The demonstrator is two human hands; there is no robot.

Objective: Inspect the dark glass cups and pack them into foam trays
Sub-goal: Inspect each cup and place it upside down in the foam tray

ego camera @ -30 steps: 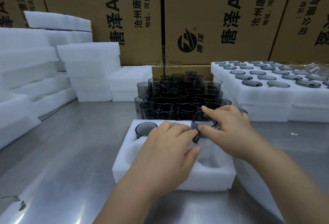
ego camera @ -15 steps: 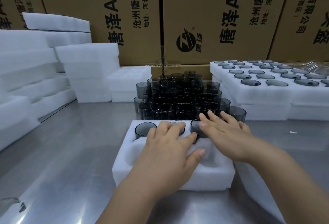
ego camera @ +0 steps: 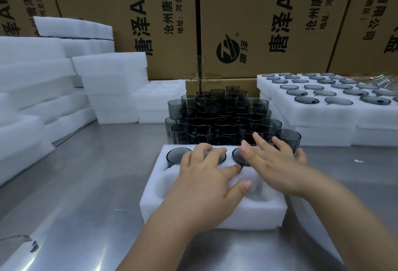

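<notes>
A white foam tray lies on the steel table in front of me. Its back row holds dark glass cups: one at the left, one in the middle under my fingers, and one at the right. My left hand rests spread on the tray, fingertips over the middle cup. My right hand is flat with straight fingers over the right cup and holds nothing. Behind the tray stands a stacked pile of loose dark cups.
Filled foam trays are stacked at the right. Empty foam trays pile up at the left and back left. Cardboard boxes wall off the back. One loose cup stands by my right hand. Bare steel table lies at the left.
My right hand let go of the cup it was lowering into the tray's right pocket; the cup now sits in the foam and the fingers have straightened. My left hand stays on the tray.
</notes>
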